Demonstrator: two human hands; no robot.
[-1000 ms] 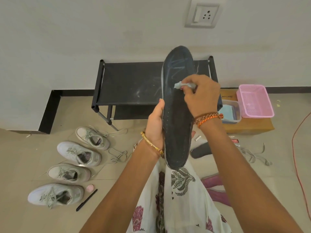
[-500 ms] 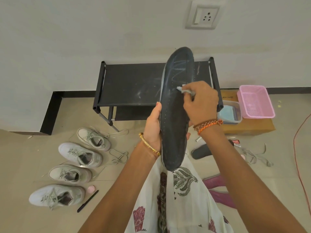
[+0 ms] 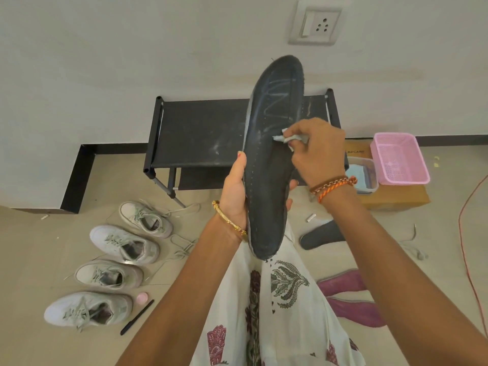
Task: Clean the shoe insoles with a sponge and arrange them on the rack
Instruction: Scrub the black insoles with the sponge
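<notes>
Far to the left of the insole I am holding, four pale sneakers [image 3: 124, 262] lie in a row on the floor, their laces loose, with a small pink cap [image 3: 142, 297] and a black pen [image 3: 137, 317] just beside the nearest one. Behind them, and behind the insole too, the black rack [image 3: 200, 136] stands against the wall, its top shelf smudged with pale marks. My left hand [image 3: 235, 191] grips the dark insole [image 3: 272, 159] around its lower half, thumb laid along the left edge and fingertips showing past the right edge, so the insole stands nearly upright in front of me with its toe end up, overlapping the rack's right side. Faint pale zigzag streaks show on its upper part. My right hand [image 3: 314, 154] pinches a small pale sponge [image 3: 285, 138] between curled fingers and thumb, and the sponge's tip touches the insole's face about midway up. Below and right of the held insole, a second dark insole [image 3: 320, 235] lies flat on the floor, partly behind my right forearm. Further right, a clear tub [image 3: 363, 175] with something blue in it and a pink basket [image 3: 398, 157] sit on a cardboard box [image 3: 396, 196], and a red cord [image 3: 467, 233] trails along the floor at the far edge.
</notes>
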